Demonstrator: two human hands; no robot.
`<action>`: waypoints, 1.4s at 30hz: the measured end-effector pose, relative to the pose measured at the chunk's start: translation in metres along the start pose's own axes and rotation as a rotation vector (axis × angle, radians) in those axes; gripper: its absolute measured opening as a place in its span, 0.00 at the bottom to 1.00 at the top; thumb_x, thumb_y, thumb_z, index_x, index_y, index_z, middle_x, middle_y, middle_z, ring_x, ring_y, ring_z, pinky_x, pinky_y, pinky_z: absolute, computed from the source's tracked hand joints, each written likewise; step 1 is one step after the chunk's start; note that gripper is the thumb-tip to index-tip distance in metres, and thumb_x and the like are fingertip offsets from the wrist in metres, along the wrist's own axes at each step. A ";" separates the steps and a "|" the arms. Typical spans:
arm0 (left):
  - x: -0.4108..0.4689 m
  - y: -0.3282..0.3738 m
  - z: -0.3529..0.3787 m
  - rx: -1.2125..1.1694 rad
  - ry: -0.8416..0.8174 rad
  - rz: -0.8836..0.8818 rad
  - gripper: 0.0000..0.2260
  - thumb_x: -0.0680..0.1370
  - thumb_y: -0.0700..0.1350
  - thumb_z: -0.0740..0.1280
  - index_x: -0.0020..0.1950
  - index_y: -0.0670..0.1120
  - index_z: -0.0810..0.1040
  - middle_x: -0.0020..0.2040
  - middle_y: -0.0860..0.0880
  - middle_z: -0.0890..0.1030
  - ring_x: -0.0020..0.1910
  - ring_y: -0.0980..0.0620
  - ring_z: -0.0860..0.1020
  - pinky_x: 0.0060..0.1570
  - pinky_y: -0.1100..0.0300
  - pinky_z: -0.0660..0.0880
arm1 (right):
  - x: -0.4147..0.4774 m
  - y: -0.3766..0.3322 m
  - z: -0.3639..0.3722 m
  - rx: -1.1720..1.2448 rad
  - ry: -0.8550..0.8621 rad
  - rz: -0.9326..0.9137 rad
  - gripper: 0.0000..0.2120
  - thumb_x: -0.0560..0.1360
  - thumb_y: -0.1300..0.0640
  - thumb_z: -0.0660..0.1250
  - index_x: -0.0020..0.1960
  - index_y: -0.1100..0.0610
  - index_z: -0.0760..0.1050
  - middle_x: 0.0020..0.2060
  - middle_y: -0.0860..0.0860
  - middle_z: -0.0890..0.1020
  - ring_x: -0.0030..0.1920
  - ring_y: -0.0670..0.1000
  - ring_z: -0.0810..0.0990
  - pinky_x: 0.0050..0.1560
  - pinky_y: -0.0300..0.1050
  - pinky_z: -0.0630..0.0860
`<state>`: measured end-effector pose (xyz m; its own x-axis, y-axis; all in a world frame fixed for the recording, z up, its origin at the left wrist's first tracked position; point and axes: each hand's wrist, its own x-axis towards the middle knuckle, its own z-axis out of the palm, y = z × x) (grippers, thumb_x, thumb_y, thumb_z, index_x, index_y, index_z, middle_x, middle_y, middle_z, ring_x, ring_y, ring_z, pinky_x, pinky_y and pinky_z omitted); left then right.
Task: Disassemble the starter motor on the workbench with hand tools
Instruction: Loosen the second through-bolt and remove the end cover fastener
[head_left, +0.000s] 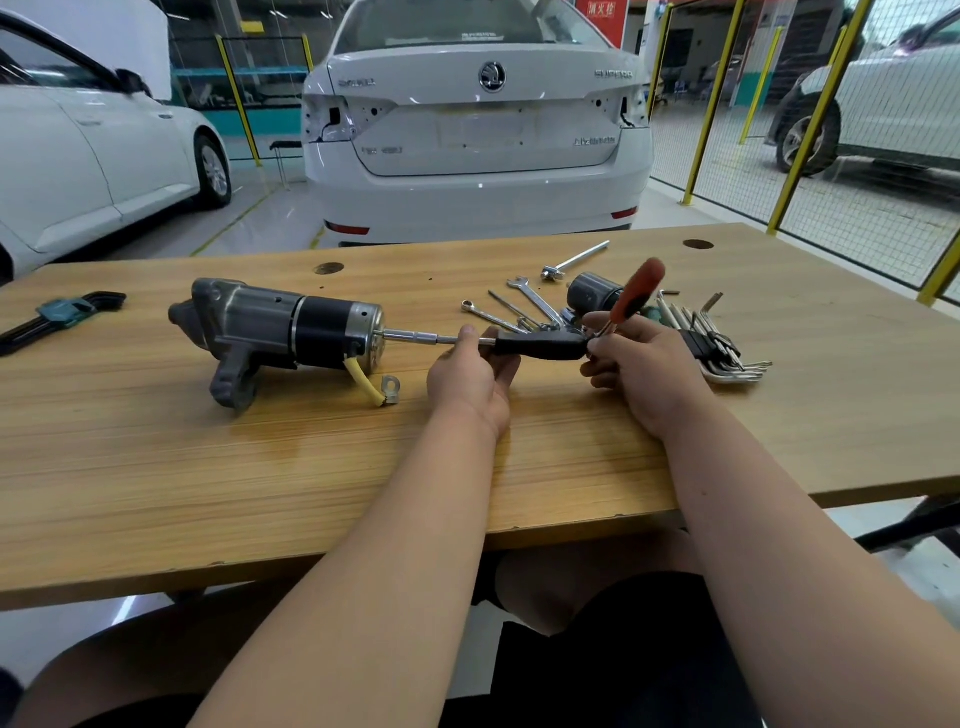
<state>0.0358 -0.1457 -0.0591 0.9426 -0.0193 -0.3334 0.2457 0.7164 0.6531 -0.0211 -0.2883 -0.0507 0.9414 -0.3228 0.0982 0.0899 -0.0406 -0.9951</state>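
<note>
One pale, straight-grained wooden surface (260, 467) carries one starter motor (280, 332) lying on its side toward the left edge: cast grey nose, glossy black barrel, bright steel end cap. The left hand (470, 379) curls under a socket driver (540, 347), whose chrome shaft meets the cap. The right hand (639, 364) pinches a red-handled screwdriver (636, 291), fingertips at the driver's black rubbery butt. Two hex key sets lie apart: one at the left edge (57, 314), one fanned toward the right edge (717, 343). One stiff yellow cable (361, 382) ends in a ring terminal (390, 387).
</note>
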 end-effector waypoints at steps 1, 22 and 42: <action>-0.001 0.000 0.001 -0.010 0.001 0.015 0.06 0.82 0.43 0.61 0.52 0.40 0.73 0.42 0.43 0.80 0.42 0.48 0.80 0.41 0.53 0.79 | 0.000 0.000 0.000 -0.009 0.005 -0.001 0.12 0.77 0.66 0.65 0.49 0.51 0.81 0.41 0.54 0.80 0.38 0.49 0.80 0.39 0.42 0.78; -0.003 -0.001 0.003 0.073 0.035 0.084 0.11 0.83 0.46 0.57 0.45 0.45 0.74 0.40 0.48 0.79 0.39 0.50 0.78 0.41 0.56 0.75 | 0.000 0.000 -0.001 -0.087 -0.044 -0.005 0.17 0.76 0.68 0.66 0.48 0.46 0.82 0.54 0.51 0.82 0.52 0.52 0.81 0.45 0.43 0.76; -0.005 -0.002 0.001 0.105 0.022 0.115 0.14 0.84 0.49 0.52 0.46 0.46 0.73 0.35 0.49 0.82 0.42 0.49 0.80 0.42 0.55 0.77 | 0.000 0.003 0.001 -0.319 0.099 0.022 0.14 0.81 0.45 0.62 0.51 0.52 0.81 0.27 0.49 0.79 0.23 0.39 0.75 0.38 0.44 0.71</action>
<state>0.0304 -0.1481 -0.0579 0.9608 0.0750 -0.2668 0.1599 0.6363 0.7547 -0.0207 -0.2874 -0.0540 0.9045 -0.4163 0.0929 -0.0508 -0.3213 -0.9456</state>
